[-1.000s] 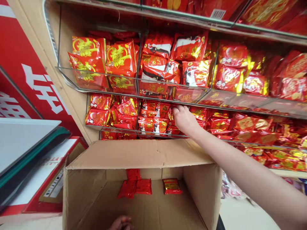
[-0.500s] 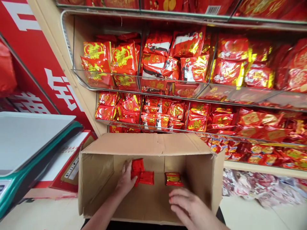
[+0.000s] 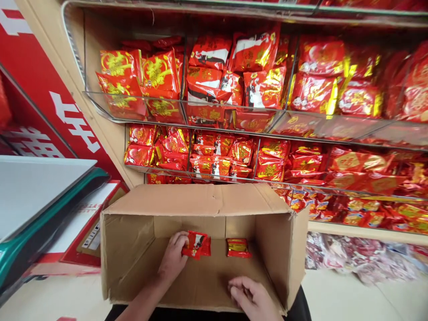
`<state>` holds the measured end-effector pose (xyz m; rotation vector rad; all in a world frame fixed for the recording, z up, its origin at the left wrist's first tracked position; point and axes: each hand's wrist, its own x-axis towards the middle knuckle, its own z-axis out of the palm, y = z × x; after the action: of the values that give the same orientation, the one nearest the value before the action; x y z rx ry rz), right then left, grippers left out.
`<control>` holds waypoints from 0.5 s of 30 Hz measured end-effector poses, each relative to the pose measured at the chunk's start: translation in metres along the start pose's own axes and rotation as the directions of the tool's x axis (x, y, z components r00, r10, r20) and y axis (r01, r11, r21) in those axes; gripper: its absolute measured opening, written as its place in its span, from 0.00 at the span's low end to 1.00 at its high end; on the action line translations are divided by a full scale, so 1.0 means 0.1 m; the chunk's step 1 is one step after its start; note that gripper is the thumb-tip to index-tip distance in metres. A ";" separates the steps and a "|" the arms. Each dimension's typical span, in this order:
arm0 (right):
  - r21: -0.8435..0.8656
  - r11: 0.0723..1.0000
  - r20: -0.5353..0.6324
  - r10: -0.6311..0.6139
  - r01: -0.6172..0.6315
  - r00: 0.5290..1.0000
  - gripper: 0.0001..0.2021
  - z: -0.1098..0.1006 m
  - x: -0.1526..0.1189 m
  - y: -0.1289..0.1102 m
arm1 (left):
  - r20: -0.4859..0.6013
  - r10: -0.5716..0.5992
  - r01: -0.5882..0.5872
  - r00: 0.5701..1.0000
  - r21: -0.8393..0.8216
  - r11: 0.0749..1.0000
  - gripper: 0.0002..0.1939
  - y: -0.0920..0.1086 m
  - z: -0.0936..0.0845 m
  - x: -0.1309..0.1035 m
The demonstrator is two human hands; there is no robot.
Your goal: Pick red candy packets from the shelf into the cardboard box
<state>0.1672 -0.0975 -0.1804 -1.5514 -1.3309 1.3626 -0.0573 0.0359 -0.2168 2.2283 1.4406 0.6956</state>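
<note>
Inside an open cardboard box (image 3: 197, 276), my left hand (image 3: 174, 255) is closed on the left edge of a red candy packet (image 3: 198, 244) with a white and black print. A second red packet (image 3: 207, 246) lies partly hidden behind it. Farther right on the box floor is a red and gold packet (image 3: 237, 247), which neither hand touches. My right hand (image 3: 254, 296) hovers near the box's front right edge, palm down. Its fingers are loosely curled, with a gap between thumb and forefinger, and nothing shows in them.
Behind the box, clear-fronted shelves (image 3: 227, 113) hold many red and gold packets in divided bays. On the left stands a scale with a pale tray (image 3: 43, 187), beside a red and white carton (image 3: 83, 223). Clear plastic bags (image 3: 361, 258) lie on the right.
My left hand has taken hold of a red packet and turned it so its white and black print shows. My right hand has drawn lower and curled its fingers. The view has shifted slightly.
</note>
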 end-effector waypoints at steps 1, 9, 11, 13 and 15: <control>0.157 0.986 -0.003 0.065 -0.064 0.998 0.20 0.05 0.04 -0.04 | -0.008 0.026 -0.026 1.000 -0.019 0.999 0.14 0.10 -0.03 -0.05; 0.599 0.801 0.009 0.022 -0.022 1.000 0.22 0.34 0.26 -0.41 | -0.032 0.317 -0.318 0.948 -0.096 0.943 0.20 0.67 -0.22 -0.41; 0.457 0.889 0.012 -0.037 0.028 0.999 0.20 0.25 0.26 -0.45 | -0.043 0.302 -0.305 0.952 -0.171 0.937 0.30 0.61 -0.28 -0.51; 0.204 0.975 0.075 -0.102 0.085 0.992 0.19 0.14 0.25 -0.45 | -0.031 0.208 -0.206 0.978 -0.325 0.923 0.34 0.53 -0.33 -0.57; -0.090 0.984 0.177 -0.138 0.156 0.974 0.17 0.04 0.24 -0.42 | 0.119 0.127 -0.055 0.985 -0.479 0.876 0.30 0.50 -0.36 -0.58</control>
<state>0.1507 -0.0644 -0.1487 -1.3955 -1.6107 1.3766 -0.0627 -0.0346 -0.1700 1.9194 0.9672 0.7969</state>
